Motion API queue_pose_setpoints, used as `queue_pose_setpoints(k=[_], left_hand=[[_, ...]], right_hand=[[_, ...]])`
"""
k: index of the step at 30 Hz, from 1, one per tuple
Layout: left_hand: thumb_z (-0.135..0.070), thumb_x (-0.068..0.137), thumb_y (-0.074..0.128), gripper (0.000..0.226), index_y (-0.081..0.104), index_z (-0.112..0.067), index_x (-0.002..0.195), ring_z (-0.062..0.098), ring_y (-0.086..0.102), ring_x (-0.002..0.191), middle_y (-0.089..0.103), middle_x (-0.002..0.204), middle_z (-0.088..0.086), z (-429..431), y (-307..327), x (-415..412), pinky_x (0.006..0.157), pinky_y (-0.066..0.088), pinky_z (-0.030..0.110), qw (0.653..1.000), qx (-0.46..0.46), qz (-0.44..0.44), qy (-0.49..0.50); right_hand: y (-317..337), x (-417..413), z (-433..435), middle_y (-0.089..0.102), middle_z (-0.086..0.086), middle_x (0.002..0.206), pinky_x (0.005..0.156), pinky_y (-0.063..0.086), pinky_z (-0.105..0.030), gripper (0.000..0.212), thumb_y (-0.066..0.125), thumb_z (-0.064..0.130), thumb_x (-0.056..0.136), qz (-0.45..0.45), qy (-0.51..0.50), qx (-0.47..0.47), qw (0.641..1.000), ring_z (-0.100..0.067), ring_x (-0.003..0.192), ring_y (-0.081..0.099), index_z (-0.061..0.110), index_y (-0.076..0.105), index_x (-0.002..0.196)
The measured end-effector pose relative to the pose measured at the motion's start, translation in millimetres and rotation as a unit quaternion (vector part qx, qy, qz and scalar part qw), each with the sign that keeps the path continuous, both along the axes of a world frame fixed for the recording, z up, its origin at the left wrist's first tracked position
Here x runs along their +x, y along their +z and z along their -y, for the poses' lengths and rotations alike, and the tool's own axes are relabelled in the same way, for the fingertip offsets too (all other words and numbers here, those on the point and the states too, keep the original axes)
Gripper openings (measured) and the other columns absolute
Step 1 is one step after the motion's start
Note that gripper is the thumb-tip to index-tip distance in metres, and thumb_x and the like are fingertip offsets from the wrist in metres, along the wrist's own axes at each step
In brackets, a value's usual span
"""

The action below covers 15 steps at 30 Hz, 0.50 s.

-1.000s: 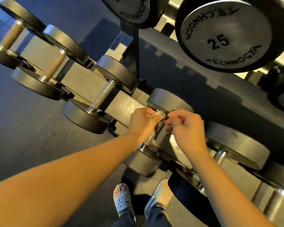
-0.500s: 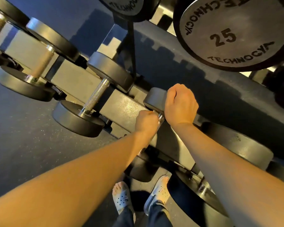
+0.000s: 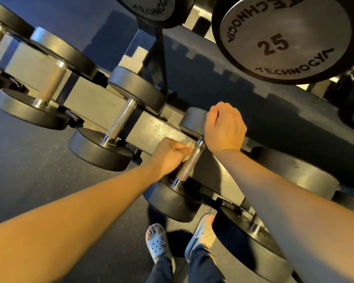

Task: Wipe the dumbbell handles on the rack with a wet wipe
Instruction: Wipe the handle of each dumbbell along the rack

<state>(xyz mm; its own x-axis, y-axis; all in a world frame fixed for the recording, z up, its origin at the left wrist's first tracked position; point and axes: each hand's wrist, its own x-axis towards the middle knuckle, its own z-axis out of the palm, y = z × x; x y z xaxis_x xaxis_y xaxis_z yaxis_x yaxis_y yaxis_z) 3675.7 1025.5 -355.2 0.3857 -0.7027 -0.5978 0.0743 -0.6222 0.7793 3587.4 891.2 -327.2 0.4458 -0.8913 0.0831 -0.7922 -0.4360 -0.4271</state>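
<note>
1. A person's left hand (image 3: pixel 169 155) is closed in a fist round a crumpled white wet wipe (image 3: pixel 188 153). It presses the wipe against the left side of a knurled steel handle (image 3: pixel 189 163), towards the handle's far end.
2. The handle belongs to a dumbbell (image 3: pixel 176 203) lying across the grey lower shelf of the rack (image 3: pixel 94 107), with its dark near head pointing at the camera.
3. The right hand (image 3: pixel 225 127) sits on the dumbbell's far head (image 3: pixel 191 120). Its fingers curl over the top of the head, with the fingertips hidden behind the knuckles.
4. Just to the left, a neighbouring dumbbell (image 3: pixel 121 121) rests on the same shelf with its handle bare. More dumbbells beyond it are blurred.
5. On the tier above, a large round weight end (image 3: pixel 284 37) is marked "25".
6. Below the arms, two feet in pale perforated clogs (image 3: pixel 156 242) stand on the dark floor (image 3: pixel 29 170) — close against the rack.
</note>
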Motion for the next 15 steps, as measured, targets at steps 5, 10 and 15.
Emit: queue_pose_setpoints(k=[5,10,15], left_hand=[[-0.024,0.091,0.078,0.003,0.078,-0.024,0.087,0.005,0.071,0.075,0.074,0.075,-0.009,3,3,-2,0.075,0.057,0.022,0.996,-0.017,0.083,-0.001],[-0.012,0.086,0.082,0.022,0.071,0.001,0.099,-0.001,0.065,0.064,0.071,0.077,0.007,27,5,-10,0.064,0.05,0.01,0.99,-0.018,-0.048,0.133],[-0.02,0.084,0.084,0.023,0.071,-0.002,0.09,0.012,0.068,0.076,0.073,0.088,0.01,-1,3,7,0.082,0.056,0.029,0.996,0.057,-0.014,-0.066]], right_hand=[[1,1,0,0.052,0.004,0.076,0.061,0.051,-0.034,0.029,0.037,0.033,0.105,-0.005,0.002,-0.001,1.0,-0.014,0.073,0.054,0.023,0.054,0.083],[1,2,0,0.053,0.003,0.078,0.062,0.053,-0.037,0.031,0.035,0.034,0.105,-0.016,0.002,-0.004,1.0,-0.015,0.074,0.053,0.022,0.056,0.084],[0,1,0,0.054,0.003,0.079,0.063,0.054,-0.04,0.033,0.034,0.034,0.104,-0.019,0.001,0.001,1.0,-0.016,0.076,0.054,0.021,0.057,0.085]])
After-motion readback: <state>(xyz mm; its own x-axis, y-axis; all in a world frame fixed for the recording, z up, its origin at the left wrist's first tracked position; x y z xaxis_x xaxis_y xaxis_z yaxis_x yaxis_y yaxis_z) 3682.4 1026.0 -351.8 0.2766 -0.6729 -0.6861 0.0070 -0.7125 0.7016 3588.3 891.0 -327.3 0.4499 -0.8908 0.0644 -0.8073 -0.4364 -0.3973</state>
